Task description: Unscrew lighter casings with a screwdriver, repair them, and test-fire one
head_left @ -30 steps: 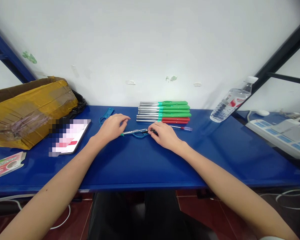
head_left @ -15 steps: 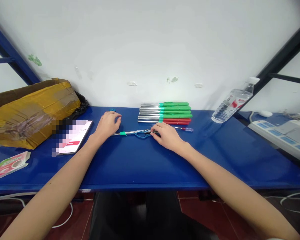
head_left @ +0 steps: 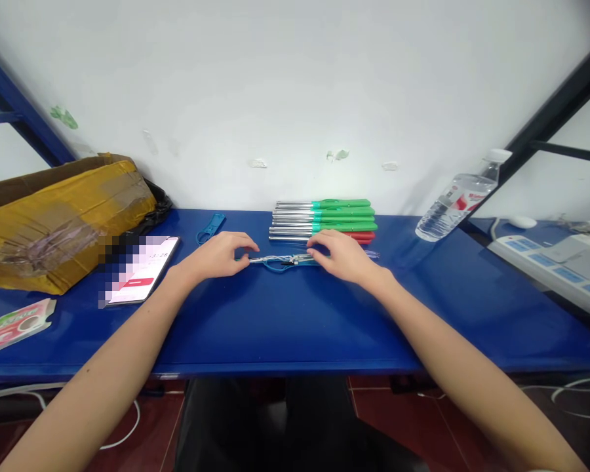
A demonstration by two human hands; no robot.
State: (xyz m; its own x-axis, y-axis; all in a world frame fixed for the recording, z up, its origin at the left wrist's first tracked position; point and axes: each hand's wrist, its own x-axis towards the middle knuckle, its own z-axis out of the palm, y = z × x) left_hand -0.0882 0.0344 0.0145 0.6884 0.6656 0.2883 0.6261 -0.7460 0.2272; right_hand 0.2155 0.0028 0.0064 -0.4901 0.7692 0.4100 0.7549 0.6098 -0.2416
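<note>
A taken-apart long-nosed lighter [head_left: 285, 262], with a thin metal tube, loose wires and a blue loop, lies across the blue table. My left hand [head_left: 221, 254] is over its left end, thumb and forefinger apart, covering part of the tube. At the right end is my right hand [head_left: 341, 255], thumb and forefinger tips close together; what is between them, if anything, is hidden. A small black part [head_left: 289, 263] lies among the wires. Behind my left hand rests a blue handle shell [head_left: 215, 226]. Several green lighters [head_left: 347, 213] and red ones [head_left: 366, 236] are stacked in a row.
On the left stand a taped cardboard box [head_left: 69, 226], a phone [head_left: 145, 272] and a torn piece of packaging [head_left: 19, 324]. A water bottle [head_left: 457, 203] leans at the right against the dark frame, with a power strip [head_left: 555, 265] further right.
My left hand has moved right and toward me, uncovering the blue shell and covering the tube's green band. My right hand has shifted slightly right, off the black part.
</note>
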